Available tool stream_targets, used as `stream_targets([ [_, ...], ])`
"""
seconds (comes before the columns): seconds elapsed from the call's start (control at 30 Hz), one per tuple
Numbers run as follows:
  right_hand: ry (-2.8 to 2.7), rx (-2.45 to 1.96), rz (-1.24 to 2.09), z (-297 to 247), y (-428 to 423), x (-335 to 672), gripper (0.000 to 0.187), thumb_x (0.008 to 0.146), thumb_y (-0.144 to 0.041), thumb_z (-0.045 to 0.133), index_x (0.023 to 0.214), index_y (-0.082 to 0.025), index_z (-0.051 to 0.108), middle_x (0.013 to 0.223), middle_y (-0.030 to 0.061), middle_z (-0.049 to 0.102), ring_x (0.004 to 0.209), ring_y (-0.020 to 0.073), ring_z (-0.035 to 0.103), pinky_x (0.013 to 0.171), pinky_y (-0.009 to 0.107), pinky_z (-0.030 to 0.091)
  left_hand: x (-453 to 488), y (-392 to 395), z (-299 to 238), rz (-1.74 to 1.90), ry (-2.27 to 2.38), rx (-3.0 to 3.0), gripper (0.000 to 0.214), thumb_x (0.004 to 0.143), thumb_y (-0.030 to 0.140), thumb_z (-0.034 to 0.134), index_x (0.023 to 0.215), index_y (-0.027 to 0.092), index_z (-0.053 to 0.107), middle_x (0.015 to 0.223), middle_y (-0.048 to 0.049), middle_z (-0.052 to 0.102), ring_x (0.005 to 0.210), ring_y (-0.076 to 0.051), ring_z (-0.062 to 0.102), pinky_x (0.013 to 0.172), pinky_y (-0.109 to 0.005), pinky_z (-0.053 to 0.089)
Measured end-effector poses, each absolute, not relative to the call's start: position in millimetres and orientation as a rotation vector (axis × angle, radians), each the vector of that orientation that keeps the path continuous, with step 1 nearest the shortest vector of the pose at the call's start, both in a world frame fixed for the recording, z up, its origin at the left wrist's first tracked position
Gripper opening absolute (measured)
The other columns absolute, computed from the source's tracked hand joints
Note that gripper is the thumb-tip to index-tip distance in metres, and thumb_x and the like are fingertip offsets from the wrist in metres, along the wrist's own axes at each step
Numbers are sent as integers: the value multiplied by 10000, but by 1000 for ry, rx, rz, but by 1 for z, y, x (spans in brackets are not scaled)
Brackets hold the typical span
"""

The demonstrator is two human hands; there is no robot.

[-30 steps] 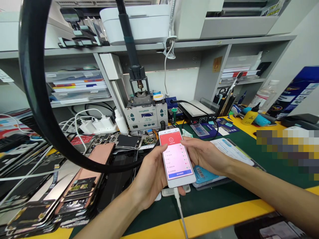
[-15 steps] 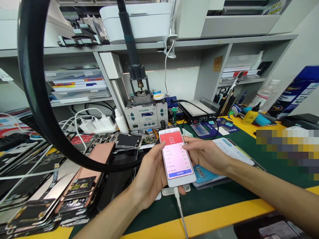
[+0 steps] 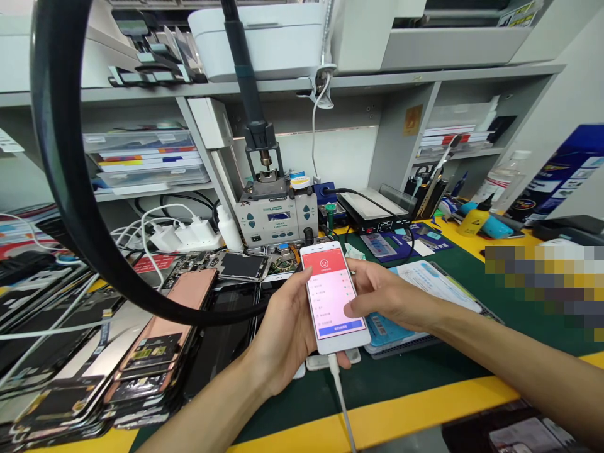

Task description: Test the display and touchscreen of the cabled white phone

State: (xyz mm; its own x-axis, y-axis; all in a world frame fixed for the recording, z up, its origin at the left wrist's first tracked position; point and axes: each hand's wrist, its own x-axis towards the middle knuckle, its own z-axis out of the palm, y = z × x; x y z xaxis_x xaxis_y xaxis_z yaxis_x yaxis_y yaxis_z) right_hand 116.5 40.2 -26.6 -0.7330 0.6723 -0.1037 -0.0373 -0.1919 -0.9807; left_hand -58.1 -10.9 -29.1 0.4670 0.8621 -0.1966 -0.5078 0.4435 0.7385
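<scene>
A white smartphone (image 3: 330,286) is upright and tilted back in the middle of the view. Its lit screen has a red band with a sad face, a list with small coloured marks and a blue button. My left hand (image 3: 285,327) is closed around the phone's left side, thumb on the front edge and fingers behind. On the other side, my right hand (image 3: 394,292) has its thumb over the lower right of the screen and its fingers at the right edge, partly hidden. A white charging cable (image 3: 342,393) is plugged into the bottom of the phone.
Stacked phone parts (image 3: 155,352) crowd the left. A thick black hose (image 3: 160,302) arcs before them. Behind stands a hot-air station (image 3: 280,217). A blue-and-white packet (image 3: 425,283) lies right of the phone on the green mat (image 3: 401,377). A yellow bottle (image 3: 474,220) stands farther back.
My right thumb has moved down the screen, from the upper right edge to the lower right part of the list. The left hand and the phone are nearly unmoved.
</scene>
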Motion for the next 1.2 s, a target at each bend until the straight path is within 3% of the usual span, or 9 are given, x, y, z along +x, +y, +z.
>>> stream_targets([
  [0.43, -1516, -793, 1993, -22, 39, 115, 599, 696, -121, 619, 1283, -189, 519, 923, 58, 715, 708, 170, 662, 547, 237, 484, -58, -11, -29, 919, 623, 667, 480, 931, 455, 398, 1316, 207, 546, 1105, -143, 627, 838, -297, 629, 521, -433, 571],
  [0.57, -1430, -829, 2005, -22, 39, 115, 500, 775, -164, 548, 1275, -182, 539, 894, 68, 709, 686, 168, 647, 527, 235, 468, -59, -11, -29, 923, 615, 666, 473, 936, 448, 400, 1338, 235, 528, 1124, -138, 623, 863, -294, 625, 539, -420, 569],
  [0.7, -1437, -823, 2011, -21, 39, 115, 439, 872, -217, 461, 1306, -189, 520, 983, 109, 705, 813, 230, 672, 582, 292, 505, -59, -12, -29, 926, 616, 651, 469, 938, 450, 401, 1356, 268, 509, 1152, -128, 617, 895, -288, 621, 567, -407, 567],
  [0.87, -1434, -798, 2001, -21, 39, 113, 405, 923, -265, 419, 1309, -203, 523, 1059, 113, 686, 856, 230, 662, 611, 302, 518, -60, -13, -30, 928, 616, 641, 467, 936, 449, 409, 1352, 268, 518, 1170, -127, 613, 908, -274, 620, 581, -357, 556],
  [1.03, -1469, -838, 1991, -22, 40, 114, 442, 852, -203, 516, 1293, -204, 536, 913, 80, 702, 739, 192, 653, 557, 262, 491, -59, -13, -29, 932, 620, 632, 453, 935, 443, 415, 1335, 268, 535, 1155, -122, 621, 903, -257, 624, 576, -308, 545],
  [1.2, -1516, -821, 1983, -22, 41, 116, 548, 749, -148, 603, 1291, -184, 524, 940, 80, 706, 713, 171, 647, 554, 247, 482, -58, -11, -29, 922, 627, 625, 471, 929, 445, 420, 1351, 258, 513, 1144, -127, 621, 880, -269, 628, 565, -342, 553],
])
